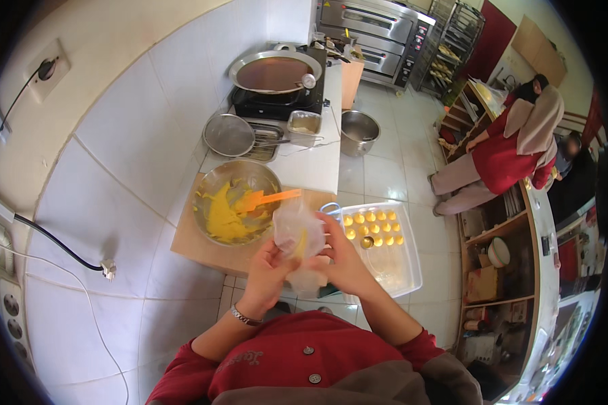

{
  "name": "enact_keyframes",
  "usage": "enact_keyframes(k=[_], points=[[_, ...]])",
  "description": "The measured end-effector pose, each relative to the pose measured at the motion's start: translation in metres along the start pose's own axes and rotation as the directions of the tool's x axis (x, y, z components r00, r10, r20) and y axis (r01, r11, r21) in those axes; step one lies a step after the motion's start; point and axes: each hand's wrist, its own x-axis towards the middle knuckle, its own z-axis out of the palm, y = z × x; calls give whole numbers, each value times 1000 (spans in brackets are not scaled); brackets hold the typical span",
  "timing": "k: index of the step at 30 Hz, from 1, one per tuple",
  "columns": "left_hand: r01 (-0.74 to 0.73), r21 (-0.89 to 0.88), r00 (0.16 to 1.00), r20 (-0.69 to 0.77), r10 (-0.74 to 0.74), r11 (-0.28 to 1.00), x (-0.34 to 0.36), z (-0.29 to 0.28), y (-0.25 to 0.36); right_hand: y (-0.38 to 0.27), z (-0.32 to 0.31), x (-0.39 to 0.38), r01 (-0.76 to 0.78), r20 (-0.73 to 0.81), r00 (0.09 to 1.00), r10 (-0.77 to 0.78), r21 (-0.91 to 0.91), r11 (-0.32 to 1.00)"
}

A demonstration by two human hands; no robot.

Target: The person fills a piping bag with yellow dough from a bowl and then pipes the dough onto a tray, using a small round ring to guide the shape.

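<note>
Both hands hold a clear plastic piping bag (297, 233) with a little yellow batter inside, in front of my chest. My left hand (269, 266) grips its lower left side, and my right hand (339, 260) wraps the right side. Just beyond the bag, a steel bowl (213, 182) of yellow batter sits on a wooden board (196, 246), with an orange spatula (267, 199) resting in it. To the right, a white tray (402, 266) carries rows of small yellow mounds (373, 228).
Further along the counter are a round sieve (228, 133), a small steel container (304, 125) and a large pan (273, 73) on a black burner. A steel bucket (358, 131) stands on the floor. A person in red (500, 158) bends at shelves on the right; ovens (375, 34) are behind.
</note>
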Motion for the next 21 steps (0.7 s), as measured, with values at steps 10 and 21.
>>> enact_keyframes(k=[10, 21], points=[[143, -425, 971, -112, -209, 894, 3, 14, -39, 27, -57, -15, -316, 60, 942, 329, 480, 818], [-159, -249, 967, 156, 202, 955, -23, 15, -76, 47, -98, 5, -561, 491, 816, 306, 799, 214]])
